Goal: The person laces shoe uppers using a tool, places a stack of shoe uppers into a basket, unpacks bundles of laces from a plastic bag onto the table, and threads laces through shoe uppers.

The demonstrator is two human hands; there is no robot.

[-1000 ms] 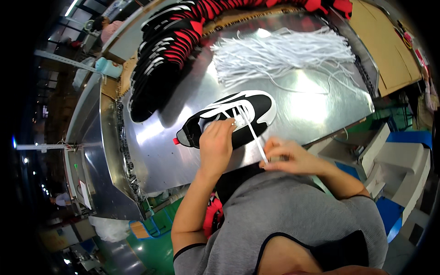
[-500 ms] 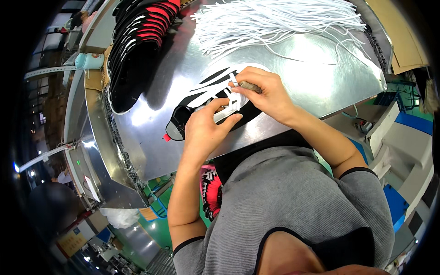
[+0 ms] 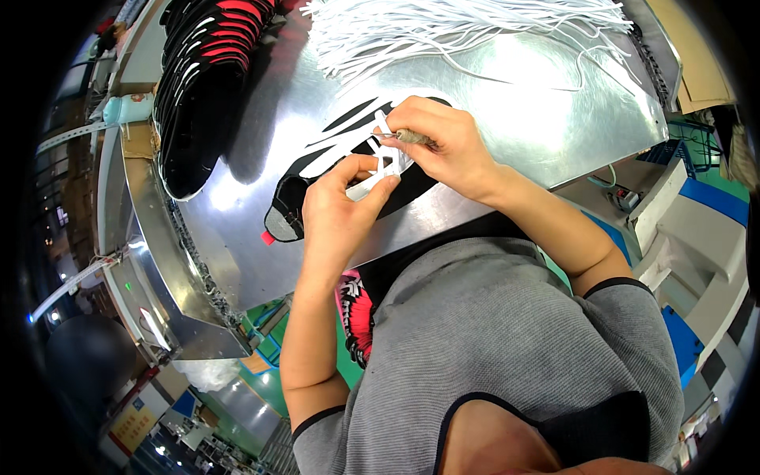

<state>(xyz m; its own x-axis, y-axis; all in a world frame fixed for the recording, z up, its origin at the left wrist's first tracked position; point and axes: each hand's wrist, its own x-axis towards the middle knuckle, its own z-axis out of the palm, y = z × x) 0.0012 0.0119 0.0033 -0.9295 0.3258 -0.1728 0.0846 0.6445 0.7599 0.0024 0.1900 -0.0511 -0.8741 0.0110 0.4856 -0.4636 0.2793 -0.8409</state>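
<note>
A black-and-white shoe upper [image 3: 324,162] with a grey heel and a small red tab lies at a slant on the metal table. My left hand [image 3: 336,210] pinches the lacing area of the upper between thumb and forefinger. White lace [image 3: 388,164] crosses the opening beside those fingertips. In my closed right hand [image 3: 455,150] is a thin awl-like tool [image 3: 412,137] with a tan wrapped handle. Its metal tip points left, against the lace near the far side of the opening. Whether the tip has a hook is too small to tell.
Loose white laces [image 3: 467,39] are heaped along the far side of the metal table [image 3: 538,119]. At far left stands a row of stacked black-and-red shoe uppers [image 3: 198,103]. More red-and-black pieces [image 3: 358,317] hang below the near edge. A light-blue bottle [image 3: 128,108] is beyond the left edge.
The upper and both hands appear shifted slightly left and up in view, as does the table. A lace strand now stands raised near the tool's tip. Both grips remain the same.
</note>
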